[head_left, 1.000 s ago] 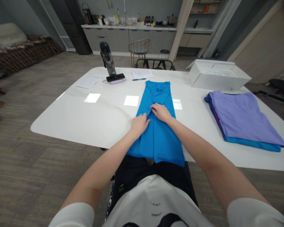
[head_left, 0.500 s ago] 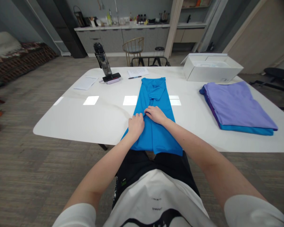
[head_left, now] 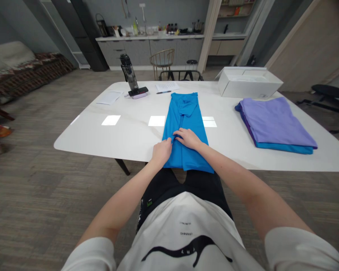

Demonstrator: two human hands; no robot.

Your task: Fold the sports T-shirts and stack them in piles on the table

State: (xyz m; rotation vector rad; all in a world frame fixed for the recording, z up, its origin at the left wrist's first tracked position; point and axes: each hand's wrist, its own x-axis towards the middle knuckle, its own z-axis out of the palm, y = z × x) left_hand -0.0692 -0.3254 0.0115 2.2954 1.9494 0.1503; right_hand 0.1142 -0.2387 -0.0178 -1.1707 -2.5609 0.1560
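shirt: white T-shirt, loosely creased, nearer the body than either hand
sleeves: short, white and wide; left sleeve up the arm from the left hand, right sleeve up the arm from the right hand
print: large black curved shape with small pale characters, bodyward of both hands
lettering: two short dark rows, between print and hands
trousers: black, small green mark bodyward of the left hand, white side markings
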